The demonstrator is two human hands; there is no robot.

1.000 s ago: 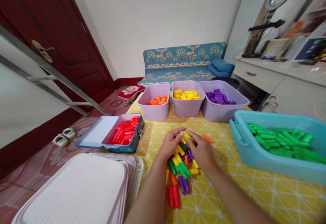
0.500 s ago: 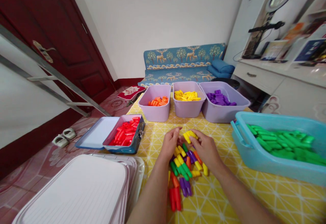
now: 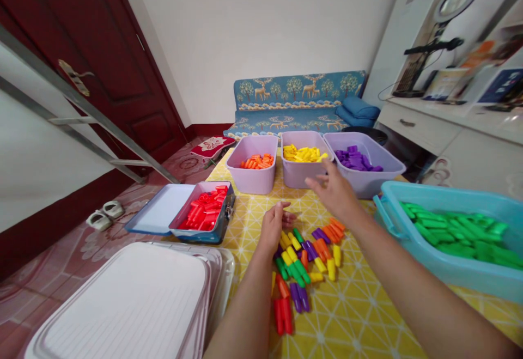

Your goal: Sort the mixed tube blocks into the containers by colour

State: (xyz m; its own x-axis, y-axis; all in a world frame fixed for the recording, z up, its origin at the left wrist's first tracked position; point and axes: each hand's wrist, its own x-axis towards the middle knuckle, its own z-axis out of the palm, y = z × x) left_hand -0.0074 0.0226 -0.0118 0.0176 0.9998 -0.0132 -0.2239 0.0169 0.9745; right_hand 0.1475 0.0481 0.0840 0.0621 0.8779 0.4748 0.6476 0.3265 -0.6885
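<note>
My right hand reaches over the front of the middle lilac bin, fingers apart. Yellow plastic tubes lie in that bin, one of them close behind my fingertips. My left hand rests lower, just above the far left side of a mixed pile; its thumb and fingers are apart and I see nothing in them. The pile on the table holds green tubes, orange tubes, purple tubes, red tubes and yellow tubes. My left hand hides part of it.
Orange tubes fill part of the left lilac bin; purple ones lie in the right lilac bin. A turquoise tub of green tubes stands right. An open tin box with red tubes and stacked white lids are left.
My right hand has moved up and away from the pile to the yellow bin, and the yellow tubes it held have left its fingers. My left hand has barely moved.
</note>
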